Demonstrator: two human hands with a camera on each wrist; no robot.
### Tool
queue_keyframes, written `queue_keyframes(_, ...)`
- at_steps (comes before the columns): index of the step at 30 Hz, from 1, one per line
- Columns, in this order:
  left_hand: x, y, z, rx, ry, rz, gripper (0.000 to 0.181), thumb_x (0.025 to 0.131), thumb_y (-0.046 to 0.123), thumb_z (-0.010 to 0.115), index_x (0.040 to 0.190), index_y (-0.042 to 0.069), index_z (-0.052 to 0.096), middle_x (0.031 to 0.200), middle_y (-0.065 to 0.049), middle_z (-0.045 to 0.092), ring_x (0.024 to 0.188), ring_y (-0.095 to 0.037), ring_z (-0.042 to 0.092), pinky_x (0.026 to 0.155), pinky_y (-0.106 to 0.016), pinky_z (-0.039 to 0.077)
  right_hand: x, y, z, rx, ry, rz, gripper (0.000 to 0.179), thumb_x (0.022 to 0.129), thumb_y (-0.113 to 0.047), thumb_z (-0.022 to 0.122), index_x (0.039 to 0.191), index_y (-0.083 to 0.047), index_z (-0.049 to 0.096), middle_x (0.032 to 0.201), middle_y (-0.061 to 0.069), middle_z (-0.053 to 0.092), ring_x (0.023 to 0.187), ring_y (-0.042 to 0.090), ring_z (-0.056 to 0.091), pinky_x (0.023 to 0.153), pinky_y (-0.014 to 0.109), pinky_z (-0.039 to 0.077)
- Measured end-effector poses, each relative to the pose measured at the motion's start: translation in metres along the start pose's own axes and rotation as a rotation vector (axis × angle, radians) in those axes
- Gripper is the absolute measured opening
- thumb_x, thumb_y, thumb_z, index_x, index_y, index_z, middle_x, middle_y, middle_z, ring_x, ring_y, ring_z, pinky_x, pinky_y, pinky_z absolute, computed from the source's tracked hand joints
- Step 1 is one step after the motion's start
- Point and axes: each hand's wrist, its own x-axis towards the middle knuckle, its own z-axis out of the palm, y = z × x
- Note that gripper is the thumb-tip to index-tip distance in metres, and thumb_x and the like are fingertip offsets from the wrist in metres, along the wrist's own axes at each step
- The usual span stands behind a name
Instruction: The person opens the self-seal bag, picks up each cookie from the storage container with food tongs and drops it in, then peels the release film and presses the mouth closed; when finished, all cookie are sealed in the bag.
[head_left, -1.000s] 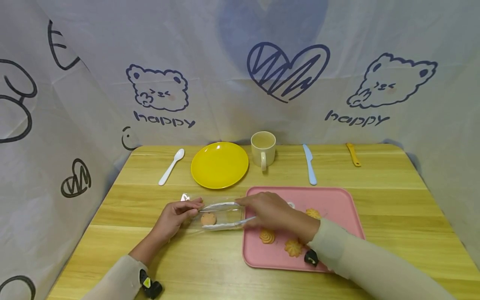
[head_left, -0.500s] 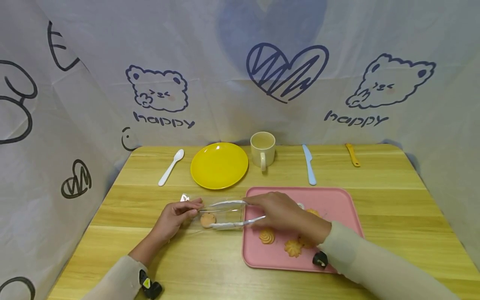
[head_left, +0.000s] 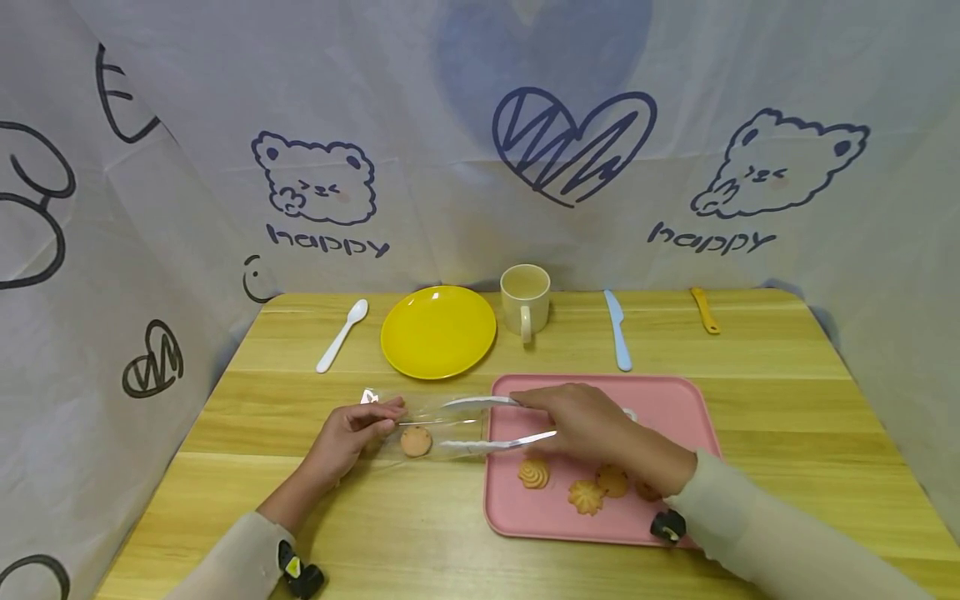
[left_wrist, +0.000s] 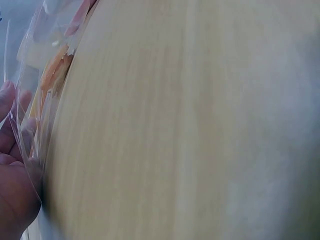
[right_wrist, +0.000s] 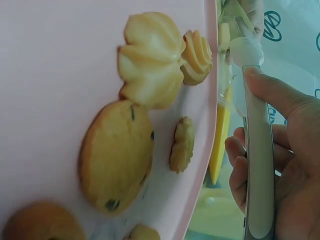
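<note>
My left hand [head_left: 347, 439] pinches the edge of a clear plastic bag [head_left: 386, 457] lying on the table. A round cookie [head_left: 416, 442] sits inside it; the left wrist view shows this cookie [left_wrist: 56, 70] through the film. My right hand [head_left: 581, 421] grips tongs [head_left: 534, 438] whose arms stand apart with nothing between them. Their tips point left, at the bag's right part; whether they are still within the film is hard to tell. Under the right hand lies a pink tray [head_left: 675, 396] with several cookies, including a round cookie with dark bits [right_wrist: 117, 157].
Behind the bag stand a yellow plate [head_left: 438, 332] and a cream mug [head_left: 525, 298]. A white spoon [head_left: 342, 335] lies at the back left. On the back right are a light blue knife [head_left: 618, 329] and a yellow utensil handle [head_left: 705, 310]. A printed cloth backdrop [head_left: 442, 183] borders the table.
My right hand has moved right over the tray, drawing the tongs away from the cookie in the bag. The left hand and the cookie stay where they were.
</note>
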Motion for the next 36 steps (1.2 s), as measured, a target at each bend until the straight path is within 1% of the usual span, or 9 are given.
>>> queue_keyframes(1, 0.0, 0.0, 0.0, -0.001, 0.0, -0.001, 0.027, 0.099, 0.01, 0.069, 0.117, -0.009, 0.072, 0.136, -0.024, 0.064, 0.133, -0.006, 0.057, 0.107, -0.015, 0.045, -0.002, 0.001, -0.001, 0.004, 0.002, 0.006, 0.069, 0.084, -0.038, 0.087, 0.146, -0.021, 0.061, 0.142, -0.004, 0.065, 0.121, 0.014, 0.064, 0.105, 0.043, 0.053)
queue_keyframes(4, 0.0, 0.0, 0.0, -0.003, -0.002, 0.0, 0.027, 0.099, 0.01, 0.069, 0.118, -0.01, 0.071, 0.136, -0.024, 0.064, 0.133, -0.006, 0.057, 0.107, -0.015, 0.045, -0.008, 0.006, -0.003, 0.007, 0.017, 0.023, 0.071, 0.083, -0.039, 0.088, 0.146, -0.022, 0.061, 0.137, -0.004, 0.068, 0.105, 0.013, 0.065, 0.096, 0.04, 0.055)
queue_keyframes(7, 0.0, -0.001, 0.0, -0.001, -0.003, 0.004, 0.028, 0.099, 0.01, 0.068, 0.118, -0.011, 0.071, 0.135, -0.024, 0.064, 0.133, -0.007, 0.057, 0.107, -0.015, 0.045, -0.014, 0.01, -0.005, 0.011, 0.03, 0.043, 0.072, 0.081, -0.04, 0.089, 0.146, -0.024, 0.061, 0.127, -0.006, 0.072, 0.086, 0.011, 0.059, 0.081, 0.035, 0.052)
queue_keyframes(10, 0.0, 0.0, 0.0, -0.004, -0.004, 0.003, 0.029, 0.099, 0.01, 0.068, 0.118, -0.011, 0.07, 0.135, -0.024, 0.065, 0.134, -0.008, 0.057, 0.107, -0.016, 0.045, -0.019, 0.013, -0.007, 0.007, 0.035, 0.063, 0.072, 0.081, -0.04, 0.089, 0.145, -0.026, 0.061, 0.103, -0.011, 0.073, 0.077, 0.008, 0.054, 0.072, 0.03, 0.048)
queue_keyframes(12, 0.0, 0.0, 0.0, -0.003, -0.005, 0.002, 0.029, 0.099, 0.01, 0.068, 0.118, -0.011, 0.07, 0.135, -0.024, 0.065, 0.134, -0.008, 0.056, 0.107, -0.016, 0.045, -0.022, 0.015, -0.008, 0.007, 0.036, 0.074, 0.072, 0.081, -0.04, 0.089, 0.145, -0.027, 0.061, 0.088, -0.014, 0.067, 0.072, 0.007, 0.052, 0.068, 0.028, 0.046)
queue_keyframes(14, -0.001, 0.001, 0.0, -0.004, -0.005, -0.002, 0.028, 0.099, 0.011, 0.068, 0.118, -0.01, 0.071, 0.135, -0.024, 0.065, 0.135, -0.009, 0.056, 0.107, -0.016, 0.045, -0.026, 0.017, -0.01, 0.003, 0.036, 0.082, 0.071, 0.081, -0.041, 0.089, 0.146, -0.028, 0.061, 0.078, -0.016, 0.059, 0.07, 0.007, 0.05, 0.065, 0.028, 0.045)
queue_keyframes(22, 0.0, 0.002, 0.0, 0.012, -0.007, -0.001, 0.027, 0.099, 0.011, 0.068, 0.118, -0.009, 0.071, 0.135, -0.023, 0.065, 0.136, -0.013, 0.056, 0.107, -0.015, 0.045, -0.043, 0.025, -0.015, 0.007, 0.065, 0.076, 0.07, 0.083, -0.041, 0.087, 0.146, -0.023, 0.061, 0.083, -0.012, 0.062, 0.07, 0.006, 0.048, 0.063, 0.027, 0.043)
queue_keyframes(31, 0.0, 0.002, 0.001, 0.007, -0.004, 0.001, 0.026, 0.099, 0.009, 0.068, 0.118, -0.009, 0.072, 0.136, -0.023, 0.065, 0.133, -0.008, 0.057, 0.107, -0.016, 0.046, -0.064, 0.034, -0.019, -0.002, 0.091, 0.104, 0.071, 0.082, -0.042, 0.088, 0.145, -0.02, 0.062, 0.082, -0.012, 0.061, 0.069, 0.005, 0.048, 0.06, 0.024, 0.042)
queue_keyframes(36, 0.0, 0.001, 0.001, -0.001, -0.004, 0.0, 0.026, 0.099, 0.008, 0.068, 0.117, -0.009, 0.072, 0.134, -0.024, 0.065, 0.132, -0.006, 0.057, 0.107, -0.016, 0.045, -0.073, 0.04, -0.021, -0.032, 0.117, 0.087, 0.073, 0.081, -0.043, 0.088, 0.144, -0.016, 0.063, 0.082, -0.012, 0.063, 0.067, 0.003, 0.046, 0.062, 0.023, 0.041)
